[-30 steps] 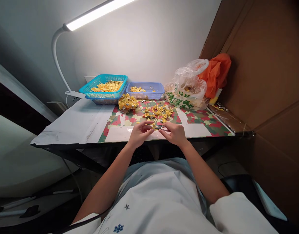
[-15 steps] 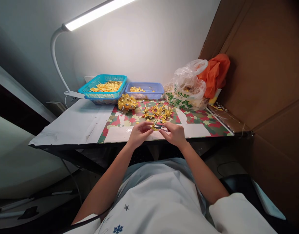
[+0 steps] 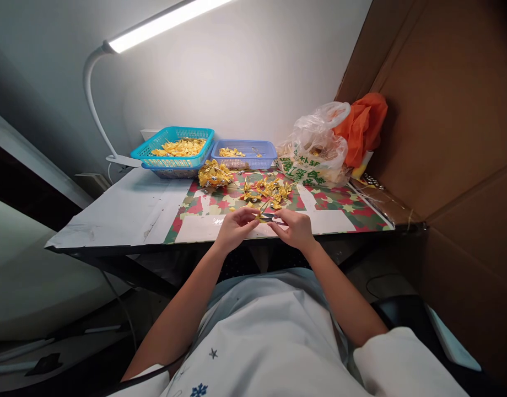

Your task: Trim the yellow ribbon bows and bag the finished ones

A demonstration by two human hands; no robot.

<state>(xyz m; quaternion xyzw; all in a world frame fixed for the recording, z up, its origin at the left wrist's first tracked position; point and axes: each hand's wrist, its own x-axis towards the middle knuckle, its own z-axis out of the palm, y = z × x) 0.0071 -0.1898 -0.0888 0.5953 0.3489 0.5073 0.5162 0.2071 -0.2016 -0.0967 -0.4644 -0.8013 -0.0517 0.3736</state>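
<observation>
Both my hands meet over the near edge of the table point(image 3: 125, 212). My left hand point(image 3: 235, 227) pinches a small yellow folded piece point(image 3: 262, 216) on a thin stem, fingers closed around it. My right hand point(image 3: 294, 226) pinches the same piece from the right, with something dark and thin at its fingertips that I cannot make out. Just beyond my hands lies a loose cluster of yellow folded flowers point(image 3: 269, 190). A tighter bunch of them point(image 3: 213, 175) lies further left.
At the back stand a turquoise basket point(image 3: 173, 149) and a blue basket point(image 3: 244, 153), both holding yellow pieces. A clear printed plastic bag point(image 3: 315, 151) and an orange bag point(image 3: 363, 129) sit at the back right. A lamp point(image 3: 113, 49) arches overhead. Cardboard point(image 3: 443, 110) walls the right side.
My hands stay pinched together on the yellow piece with only slight finger shifts. The view has drifted a little to the left.
</observation>
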